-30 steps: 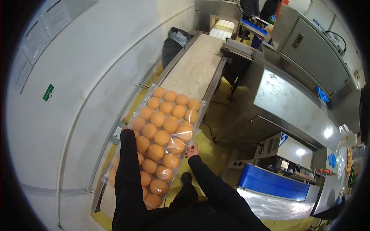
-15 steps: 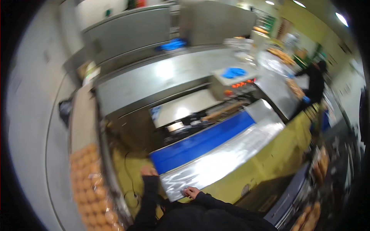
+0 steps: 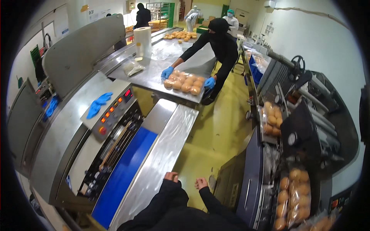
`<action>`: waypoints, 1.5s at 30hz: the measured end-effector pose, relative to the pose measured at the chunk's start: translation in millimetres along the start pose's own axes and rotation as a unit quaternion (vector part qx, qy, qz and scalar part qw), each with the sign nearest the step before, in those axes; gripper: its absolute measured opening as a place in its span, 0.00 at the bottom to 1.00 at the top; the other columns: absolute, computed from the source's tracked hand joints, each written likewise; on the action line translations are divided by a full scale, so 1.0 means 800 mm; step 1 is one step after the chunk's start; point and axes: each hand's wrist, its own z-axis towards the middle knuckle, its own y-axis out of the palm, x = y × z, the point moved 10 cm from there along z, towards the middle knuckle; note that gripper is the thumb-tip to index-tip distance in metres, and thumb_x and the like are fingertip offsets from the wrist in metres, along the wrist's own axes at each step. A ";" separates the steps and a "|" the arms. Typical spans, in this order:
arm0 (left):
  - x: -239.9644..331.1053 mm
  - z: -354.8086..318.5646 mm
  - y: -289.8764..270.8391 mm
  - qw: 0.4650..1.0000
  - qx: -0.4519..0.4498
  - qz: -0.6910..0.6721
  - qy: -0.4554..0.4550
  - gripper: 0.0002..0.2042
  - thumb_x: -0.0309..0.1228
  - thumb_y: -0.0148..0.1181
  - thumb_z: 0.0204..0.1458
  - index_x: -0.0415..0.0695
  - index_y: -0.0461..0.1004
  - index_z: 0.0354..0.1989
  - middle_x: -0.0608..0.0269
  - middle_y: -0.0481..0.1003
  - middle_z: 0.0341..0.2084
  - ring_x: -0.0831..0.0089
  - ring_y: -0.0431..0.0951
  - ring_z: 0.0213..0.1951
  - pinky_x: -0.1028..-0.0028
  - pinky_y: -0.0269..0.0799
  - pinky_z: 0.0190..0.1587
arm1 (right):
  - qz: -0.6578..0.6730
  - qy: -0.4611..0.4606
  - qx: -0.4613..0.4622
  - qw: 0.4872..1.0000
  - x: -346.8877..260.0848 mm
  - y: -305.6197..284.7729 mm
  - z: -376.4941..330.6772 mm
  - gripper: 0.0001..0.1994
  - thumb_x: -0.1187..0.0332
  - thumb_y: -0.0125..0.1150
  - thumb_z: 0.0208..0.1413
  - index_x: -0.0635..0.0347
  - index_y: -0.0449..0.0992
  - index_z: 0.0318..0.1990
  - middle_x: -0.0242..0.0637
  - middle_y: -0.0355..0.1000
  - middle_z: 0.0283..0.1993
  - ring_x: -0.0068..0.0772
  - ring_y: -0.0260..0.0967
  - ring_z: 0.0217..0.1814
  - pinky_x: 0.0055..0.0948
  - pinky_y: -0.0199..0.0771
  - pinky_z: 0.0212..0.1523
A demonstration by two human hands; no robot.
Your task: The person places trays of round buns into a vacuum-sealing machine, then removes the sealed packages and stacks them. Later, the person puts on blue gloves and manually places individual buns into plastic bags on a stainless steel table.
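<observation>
On steel table (image 3: 148, 79), clear bag (image 3: 184, 81) full of round buns (image 3: 195, 90).

Holding left hand (image 3: 171, 177) and right hand (image 3: 200, 183) half-curled, right of the silver ledge (image 3: 166, 143); facing, beyond that ledge, a co-worker (image 3: 227, 48) gripping bagged buns (image 3: 184, 81) at a steel table (image 3: 149, 78).

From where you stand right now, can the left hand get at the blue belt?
Probably yes: the left hand shows nothing in it, and only the steel ledge seems to lie between it and the blue belt, with nothing standing on that stretch.
</observation>
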 end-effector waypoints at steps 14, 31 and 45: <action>-0.213 0.489 0.044 0.964 0.243 -0.032 -0.107 0.14 0.32 0.54 0.44 0.40 0.65 0.38 0.52 0.66 0.33 0.62 0.68 0.36 0.68 0.65 0.38 | -0.060 0.069 0.021 0.996 -0.169 -0.064 0.403 0.05 0.65 0.43 0.53 0.52 0.56 0.34 0.38 0.61 0.21 0.28 0.56 0.10 0.26 0.57 0.06; -0.342 0.932 0.122 0.841 0.048 0.369 -0.393 0.33 0.53 0.55 0.36 0.44 0.60 0.49 0.49 0.62 0.47 0.58 0.58 0.52 0.61 0.55 0.50 | -0.135 -0.044 -0.108 0.984 -0.479 0.072 0.835 0.17 0.53 0.50 0.49 0.57 0.59 0.36 0.32 0.60 0.22 0.22 0.57 0.10 0.22 0.58 0.08; -0.406 0.786 0.011 0.908 0.240 0.321 -0.122 0.11 0.38 0.46 0.49 0.42 0.64 0.27 0.46 0.68 0.16 0.48 0.70 0.23 0.59 0.63 0.22 | -0.221 -0.345 -0.188 0.893 -0.523 0.155 0.800 0.09 0.66 0.44 0.50 0.63 0.63 0.24 0.37 0.61 0.18 0.29 0.59 0.22 0.30 0.61 0.25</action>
